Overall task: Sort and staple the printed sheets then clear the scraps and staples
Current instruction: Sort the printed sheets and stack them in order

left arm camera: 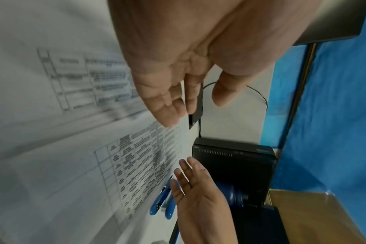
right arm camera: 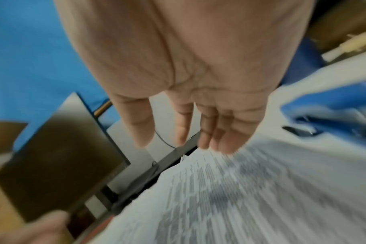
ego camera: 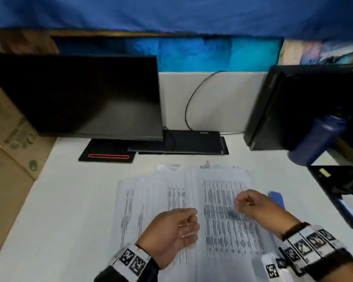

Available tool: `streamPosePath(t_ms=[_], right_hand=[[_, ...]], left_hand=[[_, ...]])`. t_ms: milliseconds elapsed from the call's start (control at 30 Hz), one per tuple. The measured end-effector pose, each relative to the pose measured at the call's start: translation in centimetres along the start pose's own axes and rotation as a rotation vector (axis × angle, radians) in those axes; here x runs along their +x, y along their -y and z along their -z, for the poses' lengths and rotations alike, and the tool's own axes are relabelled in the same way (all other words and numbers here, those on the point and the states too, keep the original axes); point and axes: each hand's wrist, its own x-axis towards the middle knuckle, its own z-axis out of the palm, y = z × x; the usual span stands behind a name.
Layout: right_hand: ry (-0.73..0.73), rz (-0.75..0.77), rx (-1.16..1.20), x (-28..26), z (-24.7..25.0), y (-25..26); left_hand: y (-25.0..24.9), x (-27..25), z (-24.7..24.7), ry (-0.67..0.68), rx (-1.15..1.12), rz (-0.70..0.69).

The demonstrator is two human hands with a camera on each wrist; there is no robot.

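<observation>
Printed sheets [ego camera: 222, 210] with dense tables lie spread over the white desk in front of me, and the same printed sheets [left arm camera: 77, 132] [right arm camera: 240, 198] fill the wrist views. My left hand [ego camera: 183, 224] hovers over the left sheets, its fingers loose and holding nothing [left arm camera: 188, 105]. My right hand [ego camera: 240, 202] is just above the right sheet with relaxed fingers, empty too [right arm camera: 178, 137]. A blue stapler [ego camera: 276, 197] lies on the desk to the right of my right hand; this stapler [left arm camera: 163, 201] sits at the sheet's edge. Small paper scraps [ego camera: 205, 164] lie past the sheets' far edge.
A dark monitor [ego camera: 75, 94] stands at back left, with a flat black device [ego camera: 192, 142] beside its base. A black computer case [ego camera: 293, 106] and a dark blue bottle [ego camera: 318, 137] stand at right. A cardboard box [ego camera: 8, 143] borders the desk's left side. A cable [ego camera: 192, 98] loops behind.
</observation>
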Motion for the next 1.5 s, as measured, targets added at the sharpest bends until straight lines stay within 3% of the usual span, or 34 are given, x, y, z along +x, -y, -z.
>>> streamPosePath(t_ms=[67,233,400,667,933,1000,1133,1267,1400,1500], right_hand=[[-0.089,-0.024,0.09,-1.1,-0.7,-2.3],[-0.184,-0.016,-0.048,-4.3,-0.9,-6.1],[-0.15,-0.015,-0.109,-4.9,-1.7,-9.2],[-0.212,0.003,-0.181,-6.3,-2.2,-7.7],[-0.13,0.079,-0.355,-7.4,-3.8,-7.5],[-0.202,0.101,-0.259,-6.3,-3.1,-8.4],[-0.286,0.051,0.067,-5.2,-2.6,-9.4],[-0.309,0.052,0.178,-5.1,-1.9,-7.9],[-0.389,0.187,0.243,-7.9,-1.3,-4.6],[-0.457,0.379,0.343,-11.0,-1.5,-1.9]], left_hand=[[1.7,1.1,-0.4,-0.032,0.057,-0.046],[4.6,3.2,-0.3,-0.116,0.105,-0.095],[6.8,2.7,-1.4,-0.14,0.136,-0.076],[7.8,1.2,-2.7,-0.193,0.079,-0.071],[7.4,2.7,-0.8,-0.08,-0.052,-0.092],[7.3,4.4,-1.1,-0.059,0.038,-0.108],[7.8,4.5,-1.1,-0.108,0.271,-0.228],[7.2,3.0,-0.8,-0.103,0.272,-0.401],[6.3,-0.2,-1.4,-0.077,0.29,-0.603],[5.0,-2.8,-2.0,-0.112,0.348,-0.839]])
